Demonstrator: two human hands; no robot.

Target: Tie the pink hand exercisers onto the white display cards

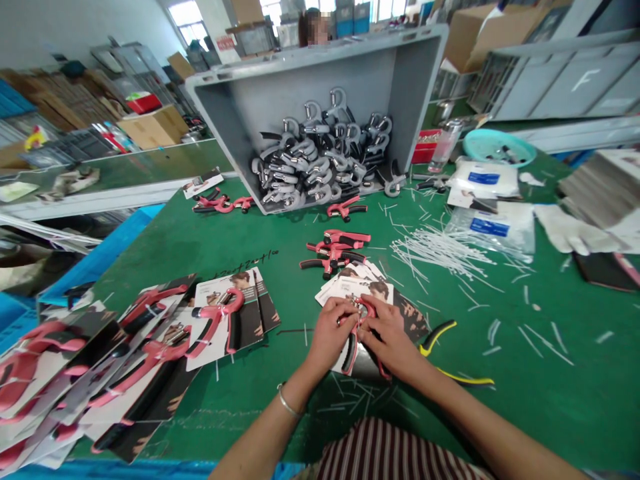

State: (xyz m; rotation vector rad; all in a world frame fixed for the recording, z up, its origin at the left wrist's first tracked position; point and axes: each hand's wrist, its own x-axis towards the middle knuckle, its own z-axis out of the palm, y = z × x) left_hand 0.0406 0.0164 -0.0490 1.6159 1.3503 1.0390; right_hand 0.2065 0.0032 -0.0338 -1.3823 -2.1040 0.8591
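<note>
I look over a green table (595,380), taking directions from where the hands meet. At 12 o'clock a big grey crate (260,100) stands tipped on its side, its mouth towards me, with a jumbled heap of grey-and-black hand grips (315,160) inside. Between 1 and 2 o'clock, farther off, sits a grey crate marked F (540,87); I can't make out its contents. Nearer on that bearing, a turquoise basin (475,143) holds a few small dark and metallic parts. At 1 o'clock, a red box (423,157) contains small pieces too fine for me to identify.

The left hand (333,330) and right hand (393,333) meet over a red hand grip (370,307), which lies on a printed card (342,363) near the table's front edge. I see a glossy salmon-red curved head, black padding along the handles and a small metal spring up top. Its long axis runs roughly 12 to 6 o'clock: the head points to 12, and the handles splay towards 5 and 7.

The right fingers are clamped around the head. The left thumb and fingertips touch its left side; whether they pinch the grip itself, I can't tell.
</note>
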